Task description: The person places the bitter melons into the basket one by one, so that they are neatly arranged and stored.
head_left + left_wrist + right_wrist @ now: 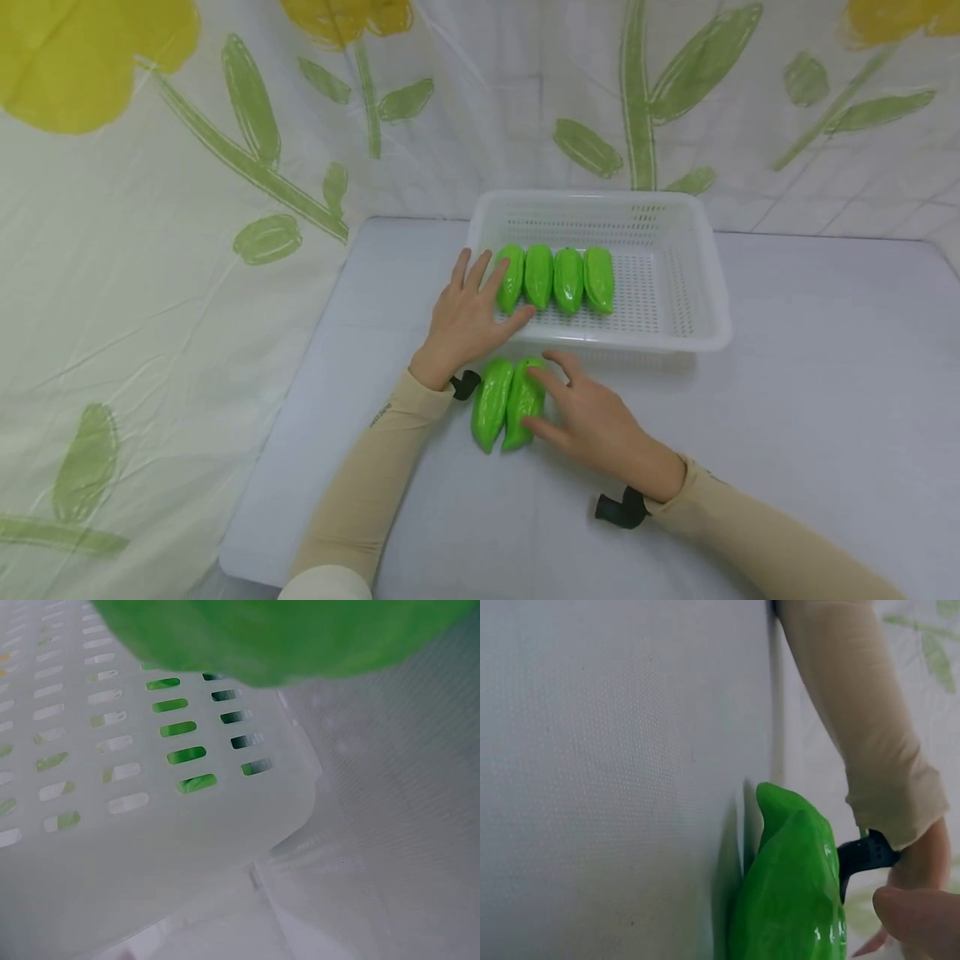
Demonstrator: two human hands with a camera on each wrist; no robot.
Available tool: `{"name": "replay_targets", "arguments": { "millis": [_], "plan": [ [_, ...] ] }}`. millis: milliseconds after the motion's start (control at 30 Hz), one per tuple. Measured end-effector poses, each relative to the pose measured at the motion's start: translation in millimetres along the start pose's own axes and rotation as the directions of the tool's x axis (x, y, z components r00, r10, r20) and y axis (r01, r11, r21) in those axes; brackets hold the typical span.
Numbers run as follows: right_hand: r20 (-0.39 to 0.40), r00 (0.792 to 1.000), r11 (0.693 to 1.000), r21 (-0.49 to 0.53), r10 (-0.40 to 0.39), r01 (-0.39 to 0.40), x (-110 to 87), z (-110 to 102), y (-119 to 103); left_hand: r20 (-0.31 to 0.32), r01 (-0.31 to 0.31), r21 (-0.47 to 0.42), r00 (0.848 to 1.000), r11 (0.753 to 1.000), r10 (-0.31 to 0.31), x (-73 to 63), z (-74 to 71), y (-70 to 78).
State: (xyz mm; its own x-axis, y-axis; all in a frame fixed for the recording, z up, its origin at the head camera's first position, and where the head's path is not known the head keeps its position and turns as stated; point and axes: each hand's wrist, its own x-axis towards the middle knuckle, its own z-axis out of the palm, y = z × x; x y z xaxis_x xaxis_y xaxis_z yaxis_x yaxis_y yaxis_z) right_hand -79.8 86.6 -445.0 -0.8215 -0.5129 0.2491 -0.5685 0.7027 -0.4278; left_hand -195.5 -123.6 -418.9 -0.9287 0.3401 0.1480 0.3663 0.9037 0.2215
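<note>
Several glossy green peppers lie side by side in a white perforated plastic basket. Over the basket's front left corner is my left hand, fingers spread, near the leftmost pepper; contact cannot be made out. Two more peppers lie on the table in front of the basket, a left one and a right one. My right hand reaches over the right one with loosely bent fingers and its thumb apart. In the right wrist view the thumb appears beside a pepper.
A white cloth covers the table. Behind it and on the left hangs a floral curtain. Dark wrist-worn mounts sit on both wrists. In the left wrist view a blurred pepper partly hides the basket wall.
</note>
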Motion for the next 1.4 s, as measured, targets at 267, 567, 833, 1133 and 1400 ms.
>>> {"name": "replay_targets", "arguments": {
  "millis": [267, 567, 833, 1133, 1400],
  "plan": [
    [0.052, 0.999, 1.000, 0.021, 0.015, -0.016, 6.1, 7.5, 0.8, 0.003, 0.004, 0.003, 1.000, 1.000, -0.004, 0.5, -0.5, 0.2],
    [0.083, 0.996, 0.996, 0.083, 0.032, -0.039, 15.2, 13.1, 2.1, 0.002, 0.003, 0.008, 1.000, 1.000, -0.003, -0.3, -0.5, 0.4],
    [0.091, 0.995, 0.993, 0.105, 0.039, -0.049, 15.8, 12.9, 4.2, 0.005, 0.005, -0.001, 1.000, 1.000, -0.005, -0.3, -0.6, 0.2],
    [0.072, 0.997, 0.996, 0.084, 0.012, -0.018, 10.0, 8.5, 3.7, 0.007, 0.007, 0.003, 1.000, 1.000, -0.007, -0.9, -1.4, 0.6],
    [0.032, 0.999, 0.998, 0.051, -0.040, 0.038, -2.3, -6.0, -0.7, 0.001, -0.002, -0.008, 1.000, 1.000, 0.002, -0.7, -1.0, 0.3]
  ]
}}
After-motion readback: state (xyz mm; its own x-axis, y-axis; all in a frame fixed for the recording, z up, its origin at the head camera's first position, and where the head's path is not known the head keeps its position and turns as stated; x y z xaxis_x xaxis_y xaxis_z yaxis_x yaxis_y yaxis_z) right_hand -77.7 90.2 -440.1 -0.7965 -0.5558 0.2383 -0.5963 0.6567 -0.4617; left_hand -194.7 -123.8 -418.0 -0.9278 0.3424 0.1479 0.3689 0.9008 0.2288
